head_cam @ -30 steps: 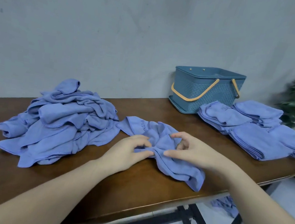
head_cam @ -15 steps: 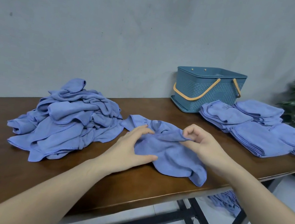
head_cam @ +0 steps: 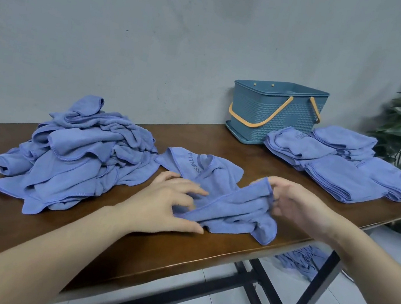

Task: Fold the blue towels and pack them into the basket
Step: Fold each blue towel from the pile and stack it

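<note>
Your left hand (head_cam: 163, 204) rests with fingers spread and nearly straight on the rumpled towel (head_cam: 226, 201), which lies on the table (head_cam: 129, 250) near its front edge, just right of the unfolded pile (head_cam: 75, 152). The towel's long axis runs left to right, its printed corner pointing to the far left. Your right hand (head_cam: 300, 204) pinches its raised right corner, and the basket (head_cam: 277, 113) stands well behind.
</note>
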`<state>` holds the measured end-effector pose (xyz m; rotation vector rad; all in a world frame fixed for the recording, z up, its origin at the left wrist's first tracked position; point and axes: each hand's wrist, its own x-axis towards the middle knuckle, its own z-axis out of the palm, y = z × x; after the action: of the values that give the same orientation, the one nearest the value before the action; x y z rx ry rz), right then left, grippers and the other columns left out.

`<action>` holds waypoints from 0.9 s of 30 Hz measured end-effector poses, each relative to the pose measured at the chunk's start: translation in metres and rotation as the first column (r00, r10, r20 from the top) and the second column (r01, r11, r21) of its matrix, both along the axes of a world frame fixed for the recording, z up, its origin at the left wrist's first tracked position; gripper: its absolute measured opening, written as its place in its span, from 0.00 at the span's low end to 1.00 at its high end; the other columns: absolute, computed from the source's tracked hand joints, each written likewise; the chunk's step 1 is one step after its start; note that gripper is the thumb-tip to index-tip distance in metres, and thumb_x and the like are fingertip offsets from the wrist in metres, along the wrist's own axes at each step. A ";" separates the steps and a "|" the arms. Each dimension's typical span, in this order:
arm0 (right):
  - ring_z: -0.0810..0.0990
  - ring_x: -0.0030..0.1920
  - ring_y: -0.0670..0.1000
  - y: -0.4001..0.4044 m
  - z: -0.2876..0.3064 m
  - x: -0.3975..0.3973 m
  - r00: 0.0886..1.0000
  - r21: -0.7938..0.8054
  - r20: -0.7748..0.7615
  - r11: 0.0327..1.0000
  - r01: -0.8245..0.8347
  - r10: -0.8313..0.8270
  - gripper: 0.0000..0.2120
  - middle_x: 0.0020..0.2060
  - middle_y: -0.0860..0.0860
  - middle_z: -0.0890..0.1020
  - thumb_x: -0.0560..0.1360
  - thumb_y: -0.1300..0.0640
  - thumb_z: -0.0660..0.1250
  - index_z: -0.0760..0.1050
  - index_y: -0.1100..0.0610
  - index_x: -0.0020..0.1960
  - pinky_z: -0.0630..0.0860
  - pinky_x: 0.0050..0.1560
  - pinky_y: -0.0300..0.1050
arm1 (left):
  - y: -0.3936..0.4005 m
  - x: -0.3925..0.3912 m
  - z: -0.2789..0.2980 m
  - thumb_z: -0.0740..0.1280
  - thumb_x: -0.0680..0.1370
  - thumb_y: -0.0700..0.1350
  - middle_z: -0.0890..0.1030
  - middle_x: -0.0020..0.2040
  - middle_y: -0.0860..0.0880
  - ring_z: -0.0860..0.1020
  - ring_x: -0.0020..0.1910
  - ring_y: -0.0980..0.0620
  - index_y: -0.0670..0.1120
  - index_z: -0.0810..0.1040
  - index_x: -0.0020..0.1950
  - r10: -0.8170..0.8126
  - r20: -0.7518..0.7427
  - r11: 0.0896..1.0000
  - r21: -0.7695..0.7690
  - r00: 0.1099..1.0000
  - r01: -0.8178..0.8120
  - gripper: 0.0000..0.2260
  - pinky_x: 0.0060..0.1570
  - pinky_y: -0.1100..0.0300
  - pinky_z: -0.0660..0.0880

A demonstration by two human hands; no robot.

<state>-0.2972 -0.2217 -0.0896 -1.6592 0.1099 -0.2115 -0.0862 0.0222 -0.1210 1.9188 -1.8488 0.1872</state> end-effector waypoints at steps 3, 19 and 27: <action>0.83 0.47 0.57 0.001 0.005 0.013 0.995 0.018 -0.087 0.999 0.043 -0.041 0.27 0.50 0.60 0.84 0.79 0.36 0.60 0.75 0.54 0.67 0.79 0.48 0.49 | 0.004 0.007 0.006 0.60 0.76 0.67 0.80 0.61 0.60 0.76 0.62 0.60 0.53 0.84 0.46 0.018 -0.330 0.996 0.091 0.944 0.012 0.21 0.65 0.57 0.69; 0.80 0.45 0.45 -0.023 -0.006 0.147 0.903 -0.540 -0.225 0.818 0.198 -0.367 0.21 0.53 0.49 0.83 0.73 0.53 0.73 0.78 0.52 0.65 0.77 0.47 0.40 | -0.071 0.056 0.009 0.62 0.83 0.52 0.80 0.43 0.56 0.78 0.44 0.57 0.52 0.78 0.47 0.384 -0.717 0.883 0.101 0.582 -0.459 0.08 0.52 0.56 0.76; 0.80 0.49 0.54 -0.008 -0.005 0.136 0.944 -0.509 0.278 0.807 0.300 -0.175 0.09 0.46 0.49 0.84 0.75 0.67 0.69 0.80 0.53 0.45 0.75 0.53 0.49 | -0.091 0.063 0.013 0.59 0.83 0.58 0.79 0.59 0.45 0.81 0.55 0.48 0.46 0.74 0.62 0.170 -0.975 0.896 0.092 0.142 -0.435 0.17 0.56 0.55 0.78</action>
<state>-0.1612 -0.2294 -0.0950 -2.1806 0.0972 -0.6707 -0.0228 -0.0691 -0.1076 1.5336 -0.4766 -0.6023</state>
